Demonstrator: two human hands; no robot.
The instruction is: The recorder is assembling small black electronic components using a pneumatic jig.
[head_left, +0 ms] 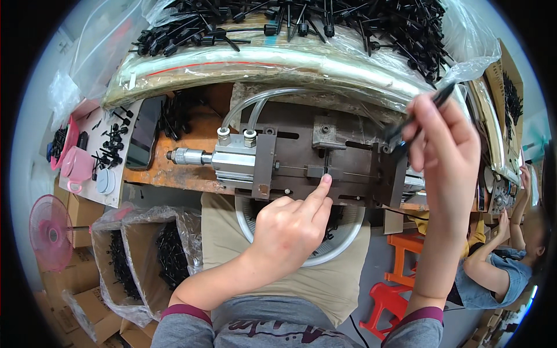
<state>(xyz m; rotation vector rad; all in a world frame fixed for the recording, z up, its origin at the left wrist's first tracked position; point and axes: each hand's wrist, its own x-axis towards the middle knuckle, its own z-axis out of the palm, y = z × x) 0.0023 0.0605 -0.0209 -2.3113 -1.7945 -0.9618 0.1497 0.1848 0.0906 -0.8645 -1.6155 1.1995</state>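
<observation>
My left hand (287, 229) reaches over the near edge of a dark metal fixture (290, 151). Its index finger is stretched out, the tip touching the lower end of a thin black stem (326, 160) at a small grey block; the other fingers are curled and the thumb is hidden. Raised at the right end of the fixture, my right hand (444, 136) is closed on a black plastic part with a stem (445, 94), slightly smeared by motion. Left on the fixture sits a silver air cylinder (235, 165), its rod pointing toward the block.
A heap of black stemmed parts (290, 20) covers the back. Clear hoses (255, 101) arch from the cylinder. On my lap stands a white round basket (336, 255). Lined boxes of parts (139, 261) and a pink fan (51, 233) are left; red stools (386, 304) and another person (499, 269) are right.
</observation>
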